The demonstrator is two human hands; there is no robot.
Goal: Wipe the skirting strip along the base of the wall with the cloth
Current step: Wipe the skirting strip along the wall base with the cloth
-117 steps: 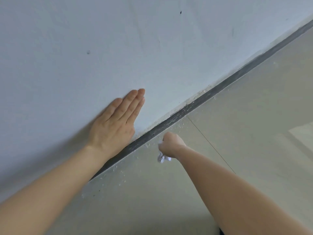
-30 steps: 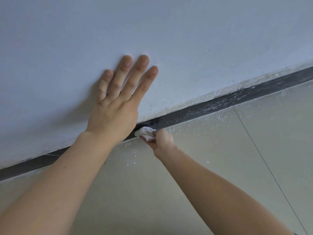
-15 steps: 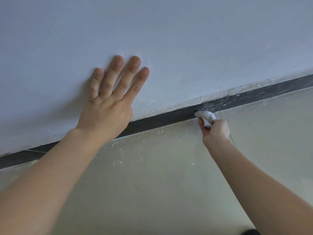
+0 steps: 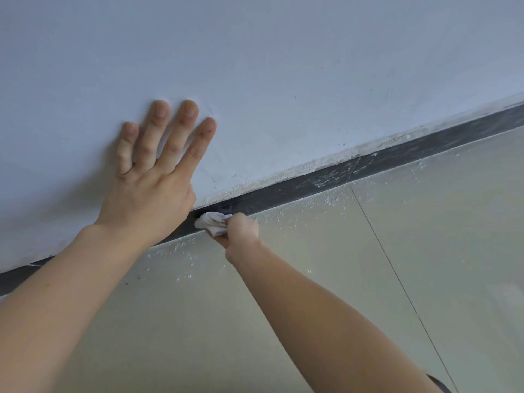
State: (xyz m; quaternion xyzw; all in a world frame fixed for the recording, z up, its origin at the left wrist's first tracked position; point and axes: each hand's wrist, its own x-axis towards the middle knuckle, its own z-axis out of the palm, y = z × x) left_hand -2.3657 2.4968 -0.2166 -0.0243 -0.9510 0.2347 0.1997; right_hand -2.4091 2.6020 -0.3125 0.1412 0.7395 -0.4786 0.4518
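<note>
A dark grey skirting strip (image 4: 377, 163) runs diagonally along the base of the white wall (image 4: 283, 66), streaked with white dust to the right. My right hand (image 4: 241, 229) grips a small bunched white cloth (image 4: 211, 221) and holds it against the strip, just right of my left wrist. My left hand (image 4: 153, 177) lies flat on the wall above the strip, fingers straight and spread. Its heel and forearm hide a stretch of the strip.
The pale tiled floor (image 4: 354, 265) carries white crumbs and dust along the strip's foot. A thin tile joint (image 4: 397, 279) runs down to the right. Rough white plaster (image 4: 297, 168) edges the wall above the strip.
My right hand has slid the cloth back left along the strip, from well to the right to beside my left wrist. My left hand stays flat on the wall.
</note>
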